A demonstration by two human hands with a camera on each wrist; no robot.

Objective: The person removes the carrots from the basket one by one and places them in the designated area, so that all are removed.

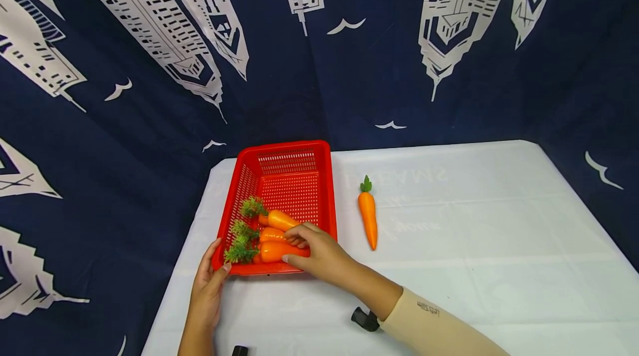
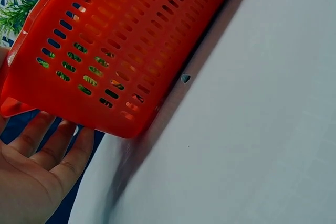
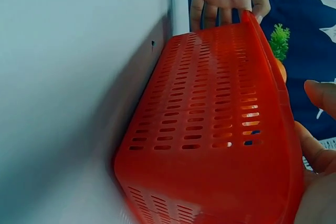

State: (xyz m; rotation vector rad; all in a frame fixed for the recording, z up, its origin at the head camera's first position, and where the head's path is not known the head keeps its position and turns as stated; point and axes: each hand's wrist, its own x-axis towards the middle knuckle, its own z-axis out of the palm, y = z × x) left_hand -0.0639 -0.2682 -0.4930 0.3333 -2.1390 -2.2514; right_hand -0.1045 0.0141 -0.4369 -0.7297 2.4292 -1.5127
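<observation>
Several orange carrots (image 1: 272,252) with frilly green tops (image 1: 242,248) lie in the near half of a red plastic basket (image 1: 326,178). My left hand (image 1: 207,284) holds the basket's near left corner, thumb at the rim and fingers along the outside. In the left wrist view its fingers (image 2: 73,156) spread beside the perforated wall. My right hand (image 1: 319,248) reaches over the near right rim, loosely bent fingers above the carrots and thumb beside the nearest one. The right wrist view shows its thumb and finger (image 3: 319,95) apart above the rim.
A single carrot (image 1: 368,217) with a short leafy top lies on the white-covered table (image 1: 449,234), right of the basket. A black object (image 1: 365,320) is by the right sleeve, another (image 1: 240,350) at the bottom edge. Dark blue printed cloth (image 1: 349,84) hangs behind.
</observation>
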